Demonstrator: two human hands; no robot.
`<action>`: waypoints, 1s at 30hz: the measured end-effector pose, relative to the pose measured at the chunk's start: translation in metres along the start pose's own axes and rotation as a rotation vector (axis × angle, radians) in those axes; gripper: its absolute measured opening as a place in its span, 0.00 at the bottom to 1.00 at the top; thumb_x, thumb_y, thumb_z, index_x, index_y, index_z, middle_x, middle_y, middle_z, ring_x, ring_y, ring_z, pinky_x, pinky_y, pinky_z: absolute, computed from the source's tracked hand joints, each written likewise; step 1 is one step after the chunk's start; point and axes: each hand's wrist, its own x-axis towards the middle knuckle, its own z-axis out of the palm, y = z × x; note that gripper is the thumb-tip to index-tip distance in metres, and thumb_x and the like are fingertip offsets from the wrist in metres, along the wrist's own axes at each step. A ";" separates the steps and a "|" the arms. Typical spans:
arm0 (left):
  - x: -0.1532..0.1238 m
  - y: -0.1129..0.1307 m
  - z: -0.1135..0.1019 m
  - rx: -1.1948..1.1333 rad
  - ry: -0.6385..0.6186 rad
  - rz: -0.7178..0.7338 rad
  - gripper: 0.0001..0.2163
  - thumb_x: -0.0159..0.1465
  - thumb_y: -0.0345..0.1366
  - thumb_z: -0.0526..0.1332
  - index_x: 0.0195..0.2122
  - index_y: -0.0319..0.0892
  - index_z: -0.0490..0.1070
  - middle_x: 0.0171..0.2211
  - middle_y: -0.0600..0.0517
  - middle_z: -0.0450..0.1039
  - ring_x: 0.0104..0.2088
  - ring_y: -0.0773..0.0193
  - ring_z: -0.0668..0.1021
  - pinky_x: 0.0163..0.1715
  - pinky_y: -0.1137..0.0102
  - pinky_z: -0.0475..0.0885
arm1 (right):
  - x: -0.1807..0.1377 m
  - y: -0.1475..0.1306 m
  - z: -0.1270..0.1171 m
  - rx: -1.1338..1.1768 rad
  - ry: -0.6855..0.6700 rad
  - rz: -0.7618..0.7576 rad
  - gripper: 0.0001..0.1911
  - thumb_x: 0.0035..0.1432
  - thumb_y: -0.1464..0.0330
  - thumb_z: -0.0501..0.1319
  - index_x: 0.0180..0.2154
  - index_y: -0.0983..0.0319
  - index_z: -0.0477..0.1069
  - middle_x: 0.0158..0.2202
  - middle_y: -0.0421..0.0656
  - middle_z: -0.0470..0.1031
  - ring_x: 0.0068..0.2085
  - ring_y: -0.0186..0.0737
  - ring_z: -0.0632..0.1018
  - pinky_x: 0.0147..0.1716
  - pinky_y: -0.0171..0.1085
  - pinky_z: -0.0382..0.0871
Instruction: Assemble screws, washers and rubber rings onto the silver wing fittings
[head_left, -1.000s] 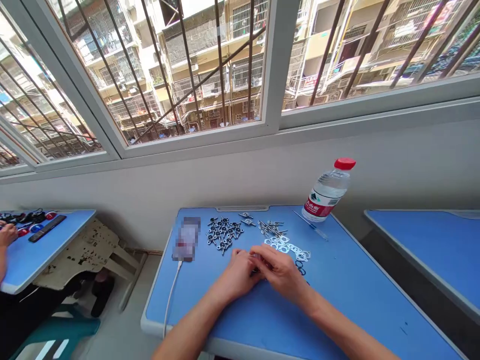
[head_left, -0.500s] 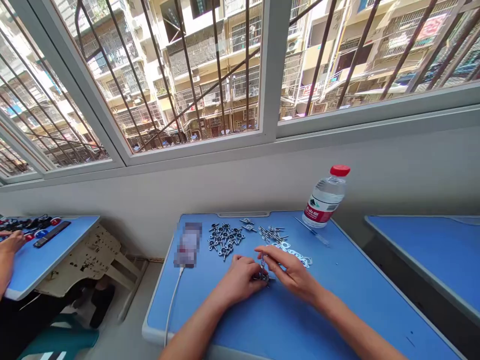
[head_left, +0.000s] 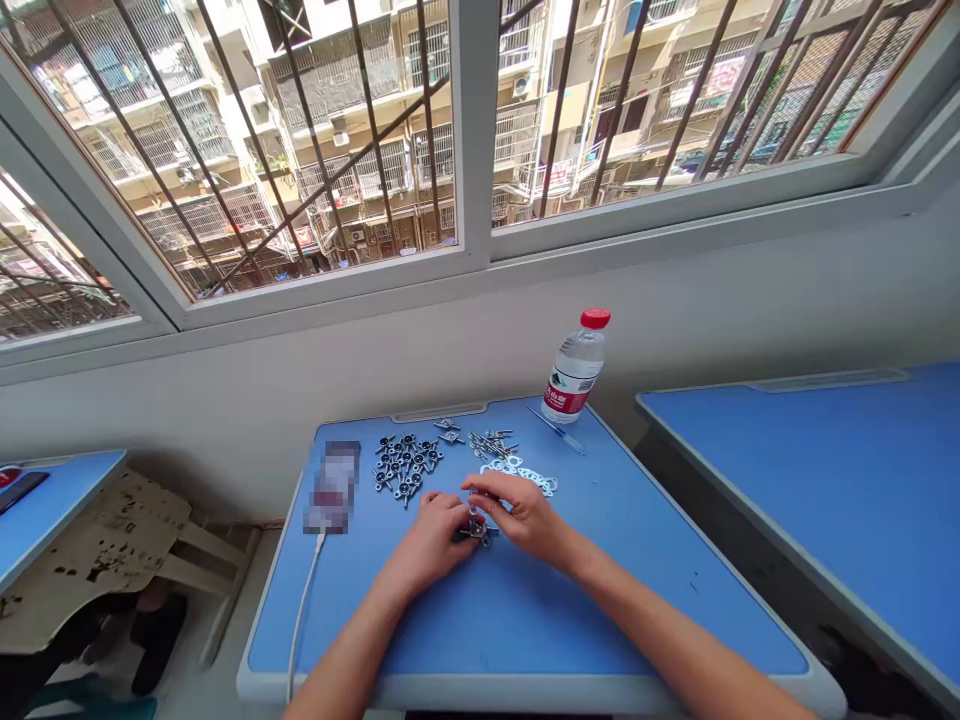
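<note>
My left hand [head_left: 429, 542] rests on the blue desk with its fingers closed on a small silver metal part [head_left: 481, 534] that has thin arms sticking out. Just above that part, my right hand [head_left: 529, 518] pinches a small shiny piece [head_left: 474, 503], too small to name. Beyond my left hand lies a cluster of small dark round parts with silver arms [head_left: 409, 462]. Two more silver parts [head_left: 451, 436] sit apart from it. Slim silver pins [head_left: 491, 444] are heaped behind my right hand, and flat whitish rings [head_left: 534, 477] lie in front of them.
A water bottle [head_left: 575, 375] with a red cap stands at the desk's back right, beside a pen [head_left: 556, 431]. On the left lies a blurred phone [head_left: 331, 488] with a white cable [head_left: 301, 610]. Other desks [head_left: 810, 440] stand to either side. Barred windows rise behind.
The view has turned to the right, so the desk and everything on it sit further left. My two hands remain together over the small metal part, much as before.
</note>
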 end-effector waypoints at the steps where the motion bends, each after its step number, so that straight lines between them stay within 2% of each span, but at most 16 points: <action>1: -0.001 0.000 -0.001 -0.001 -0.002 0.005 0.05 0.60 0.25 0.62 0.34 0.42 0.73 0.36 0.52 0.75 0.41 0.60 0.75 0.51 0.63 0.63 | -0.001 0.002 0.000 -0.002 0.013 0.006 0.14 0.69 0.63 0.52 0.42 0.61 0.74 0.30 0.45 0.78 0.30 0.39 0.78 0.31 0.35 0.72; 8: -0.002 -0.002 0.000 0.030 -0.012 0.009 0.04 0.61 0.26 0.63 0.33 0.42 0.73 0.35 0.52 0.74 0.41 0.60 0.75 0.50 0.64 0.65 | -0.004 0.002 -0.003 0.005 -0.007 0.001 0.13 0.69 0.64 0.53 0.43 0.61 0.74 0.32 0.46 0.80 0.31 0.39 0.79 0.32 0.35 0.73; 14: -0.001 -0.003 0.001 0.058 -0.024 0.025 0.04 0.62 0.27 0.63 0.33 0.42 0.73 0.38 0.51 0.75 0.42 0.59 0.75 0.49 0.63 0.65 | -0.002 -0.005 -0.002 0.047 -0.059 -0.002 0.15 0.70 0.63 0.52 0.38 0.61 0.74 0.32 0.45 0.79 0.31 0.37 0.77 0.31 0.34 0.71; 21: -0.001 0.000 0.000 0.066 -0.039 -0.014 0.04 0.61 0.27 0.63 0.33 0.42 0.73 0.37 0.51 0.75 0.42 0.58 0.75 0.46 0.63 0.65 | -0.001 -0.007 -0.001 0.005 -0.041 0.010 0.16 0.69 0.62 0.52 0.35 0.61 0.74 0.26 0.42 0.75 0.27 0.36 0.73 0.28 0.34 0.67; 26: -0.002 0.006 -0.002 0.050 -0.014 -0.014 0.05 0.58 0.25 0.62 0.33 0.42 0.72 0.35 0.52 0.75 0.40 0.60 0.75 0.47 0.63 0.63 | -0.002 -0.001 0.003 0.030 0.004 0.081 0.14 0.67 0.61 0.54 0.39 0.62 0.74 0.28 0.43 0.77 0.28 0.37 0.75 0.28 0.34 0.70; 30: -0.003 0.009 -0.005 0.053 -0.017 -0.017 0.06 0.57 0.30 0.65 0.36 0.42 0.72 0.35 0.53 0.74 0.38 0.60 0.74 0.47 0.63 0.63 | -0.002 0.002 0.002 0.085 0.036 0.166 0.13 0.65 0.61 0.56 0.38 0.62 0.74 0.28 0.43 0.77 0.27 0.37 0.76 0.27 0.35 0.72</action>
